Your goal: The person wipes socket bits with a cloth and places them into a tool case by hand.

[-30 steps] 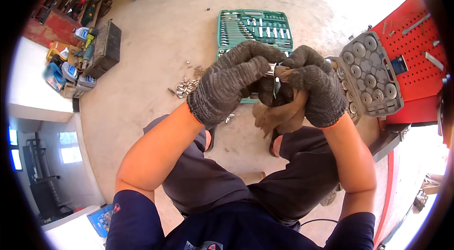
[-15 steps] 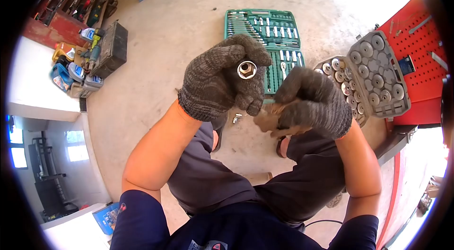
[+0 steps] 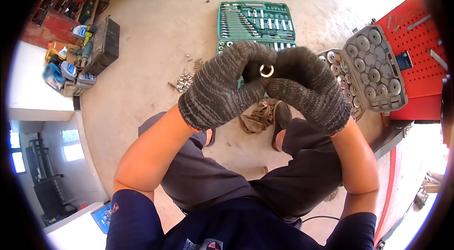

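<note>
My left hand (image 3: pixel 224 84), in a dark grey knit glove, is closed with its thumb and fingers around a shiny metal socket (image 3: pixel 266 70), whose round open end faces up at me. From the other side my right hand (image 3: pixel 312 89), gloved alike, is closed with its fingertips meeting the left ones at the socket. Its exact contact with the socket is partly hidden. Below the hands a crumpled brown rag (image 3: pixel 259 115) lies on the floor by my foot. Beyond them sits an open green tool case (image 3: pixel 219 25) with wrenches and sockets, its near half partly covered by my hands.
Several loose sockets and bits (image 3: pixel 183 81) lie on the floor to the left. At right, an open grey case (image 3: pixel 399 101) of round metal caps leans by a red pegboard (image 3: pixel 418 61). A black toolbox (image 3: pixel 106 44) and bottles stand at far left.
My right hand has moved left and up to meet my left hand at the socket. The rag, blurred beside the right hand before, now lies on the floor. The view has shifted slightly.
</note>
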`<action>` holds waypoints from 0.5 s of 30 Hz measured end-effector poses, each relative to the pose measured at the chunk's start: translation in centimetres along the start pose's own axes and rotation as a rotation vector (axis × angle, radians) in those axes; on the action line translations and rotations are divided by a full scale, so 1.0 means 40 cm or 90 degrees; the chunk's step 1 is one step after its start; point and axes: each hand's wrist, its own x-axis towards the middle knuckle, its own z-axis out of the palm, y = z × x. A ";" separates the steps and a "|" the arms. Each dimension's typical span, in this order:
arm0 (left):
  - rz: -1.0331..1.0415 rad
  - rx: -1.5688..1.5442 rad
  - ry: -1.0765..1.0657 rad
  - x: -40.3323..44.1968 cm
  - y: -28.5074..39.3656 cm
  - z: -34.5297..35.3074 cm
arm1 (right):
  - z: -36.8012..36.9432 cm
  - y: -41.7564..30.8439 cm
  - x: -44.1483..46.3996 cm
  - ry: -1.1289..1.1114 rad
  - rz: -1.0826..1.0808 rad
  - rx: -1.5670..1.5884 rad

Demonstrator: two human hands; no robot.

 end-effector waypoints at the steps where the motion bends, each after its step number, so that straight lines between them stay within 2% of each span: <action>1: -0.017 -0.016 -0.009 -0.005 0.001 0.001 | 0.000 0.004 0.003 -0.011 0.010 -0.012; 3: -0.036 -0.032 -0.017 -0.007 0.002 -0.001 | -0.004 0.002 0.005 -0.005 0.019 0.000; 5: -0.126 -0.172 -0.009 -0.004 0.015 -0.013 | 0.001 -0.001 0.008 -0.005 0.032 0.013; 6: -0.129 -0.173 -0.005 -0.003 0.017 -0.017 | 0.007 -0.004 0.009 0.005 0.014 0.024; 8: -0.182 -0.334 0.008 0.001 0.019 -0.022 | 0.014 -0.002 0.010 0.013 -0.003 0.036; 15: -0.261 -0.438 -0.007 0.003 0.008 -0.053 | 0.013 0.003 0.021 -0.022 -0.028 -0.013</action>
